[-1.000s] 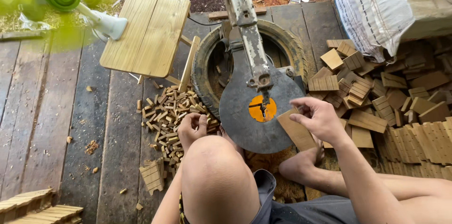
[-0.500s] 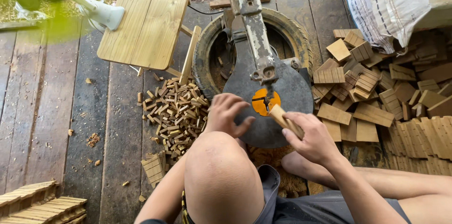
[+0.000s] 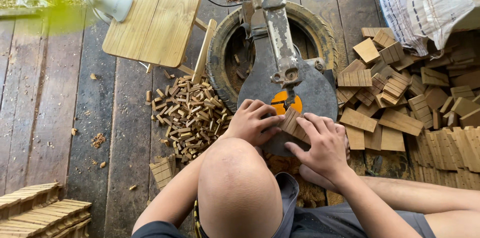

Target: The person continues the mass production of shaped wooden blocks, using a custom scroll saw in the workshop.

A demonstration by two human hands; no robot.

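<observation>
Wooden grooved block [image 3: 292, 124] pinched in both hands' grip, left hand [image 3: 252, 120], right hand [image 3: 322, 143].

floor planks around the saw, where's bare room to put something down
Bare planks lie left of the small offcut pile, below the wooden stool. Crowded: right of the saw guard, the grooved wood blocks; both hands fill the front.

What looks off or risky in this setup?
Both hands, left hand and right hand, press a grooved wood block right beside the orange-hubbed saw disc, with no guard visible there. Cut pieces lie strewn loosely over the plank floor.
</observation>
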